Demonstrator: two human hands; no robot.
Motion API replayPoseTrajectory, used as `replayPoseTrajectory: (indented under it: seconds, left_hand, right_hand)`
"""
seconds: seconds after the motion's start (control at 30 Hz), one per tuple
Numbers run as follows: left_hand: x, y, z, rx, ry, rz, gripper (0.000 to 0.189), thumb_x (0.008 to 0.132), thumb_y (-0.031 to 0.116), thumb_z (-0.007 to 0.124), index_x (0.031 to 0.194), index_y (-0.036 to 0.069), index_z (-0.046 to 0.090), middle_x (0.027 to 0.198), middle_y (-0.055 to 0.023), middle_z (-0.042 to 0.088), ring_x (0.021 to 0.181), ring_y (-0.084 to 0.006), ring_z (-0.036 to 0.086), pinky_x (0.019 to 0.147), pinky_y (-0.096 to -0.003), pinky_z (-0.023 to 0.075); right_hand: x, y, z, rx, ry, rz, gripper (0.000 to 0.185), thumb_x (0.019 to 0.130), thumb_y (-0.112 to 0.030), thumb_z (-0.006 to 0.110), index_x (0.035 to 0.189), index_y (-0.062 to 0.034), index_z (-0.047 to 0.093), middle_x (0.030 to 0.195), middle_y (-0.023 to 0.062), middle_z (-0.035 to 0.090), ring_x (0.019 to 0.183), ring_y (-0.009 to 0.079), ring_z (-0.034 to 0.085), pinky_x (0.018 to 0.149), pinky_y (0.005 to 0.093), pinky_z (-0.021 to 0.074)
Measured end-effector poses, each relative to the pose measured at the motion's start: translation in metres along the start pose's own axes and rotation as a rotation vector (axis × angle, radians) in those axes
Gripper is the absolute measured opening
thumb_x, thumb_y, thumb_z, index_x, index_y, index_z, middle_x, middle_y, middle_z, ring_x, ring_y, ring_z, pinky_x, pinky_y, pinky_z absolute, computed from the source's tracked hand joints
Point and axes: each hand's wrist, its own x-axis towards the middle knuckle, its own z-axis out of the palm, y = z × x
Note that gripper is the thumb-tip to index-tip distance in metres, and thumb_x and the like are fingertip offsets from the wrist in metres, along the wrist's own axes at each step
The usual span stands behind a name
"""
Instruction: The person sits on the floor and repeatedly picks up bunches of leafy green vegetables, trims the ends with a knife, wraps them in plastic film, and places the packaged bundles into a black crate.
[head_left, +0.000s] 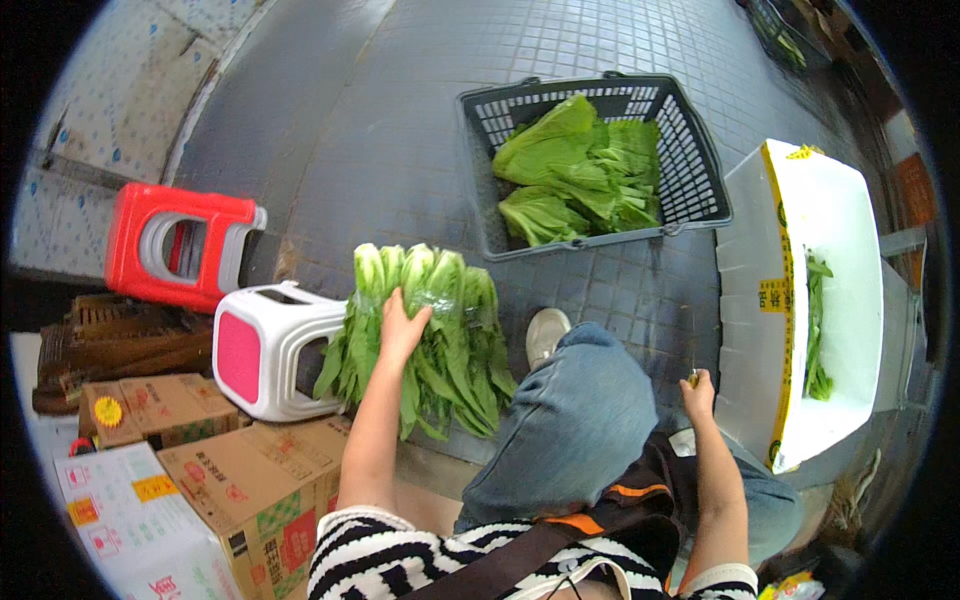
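Spread across a bundle of leafy green lettuce (450, 337), my left hand (403, 324) presses or grips its stalks near the pale cut ends; clear plastic film shows on the stalks. My right hand (699, 391), low beside the white foam box, is closed around a small tool (694, 377) with a yellowish handle; its blade is too thin to make out. A black plastic basket (600, 244) in front of me holds loose green lettuce leaves (577, 169). Inside the foam box (840, 300), edged with yellow tape, lie some long green leaves (817, 330).
To the left, a red and white plastic stool (180, 277) and a white stool with a pink seat (277, 405) lie on their sides near cardboard boxes (255, 480). Grey tiled floor (390, 150) surrounds the basket. Another basket (784, 37) stands far right.
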Motion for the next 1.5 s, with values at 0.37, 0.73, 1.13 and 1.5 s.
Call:
replayPoseTrajectory:
  seconds: [0.37,0.73,1.13,1.5]
  left_hand:
    - [0.087,0.198,0.036,-0.158,0.091,0.818,0.053,0.076,0.021,0.069,0.12,-0.003,0.05,0.123,-0.0198,0.051,0.113,-0.0342,0.051,0.095,-0.0375,0.0409]
    - [0.26,0.244,0.117,0.386,-0.222,0.455,0.111,0.053,0.026,0.087,0.138,-0.005,0.024,0.137,-0.0239,0.038,0.126,-0.0348,0.039,0.104,-0.0376,0.0364]
    - [0.281,0.237,0.101,0.471,-0.548,0.476,0.117,0.043,0.039,0.089,0.137,-0.003,0.031,0.137,-0.0226,0.038,0.126,-0.0322,0.039,0.105,-0.0374,0.0339]
    - [0.259,0.22,0.116,0.253,-0.682,0.415,0.099,0.052,0.032,0.085,0.132,-0.002,0.039,0.128,-0.0193,0.05,0.115,-0.0286,0.051,0.097,-0.0345,0.0417]
  right_hand:
    - [-0.017,-0.036,0.044,0.017,0.115,-0.236,0.062,0.07,-0.009,0.071,0.125,-0.0007,0.042,0.125,0.021,0.044,0.118,0.0386,0.039,0.101,0.044,0.0316]
    - [-0.023,-0.064,0.072,0.228,0.049,-0.176,0.053,0.073,-0.003,0.064,0.121,-0.0004,0.043,0.122,0.0198,0.044,0.117,0.0378,0.039,0.1,0.043,0.0319]
    - [0.0,-0.074,0.07,0.32,0.016,-0.101,0.04,0.074,-0.001,0.06,0.113,-0.0021,0.051,0.113,0.0163,0.052,0.11,0.0337,0.046,0.097,0.0397,0.0361]
    - [0.001,-0.078,0.069,0.379,0.004,-0.1,0.027,0.076,-0.002,0.058,0.102,-0.0018,0.058,0.105,0.016,0.058,0.102,0.0331,0.054,0.09,0.039,0.042]
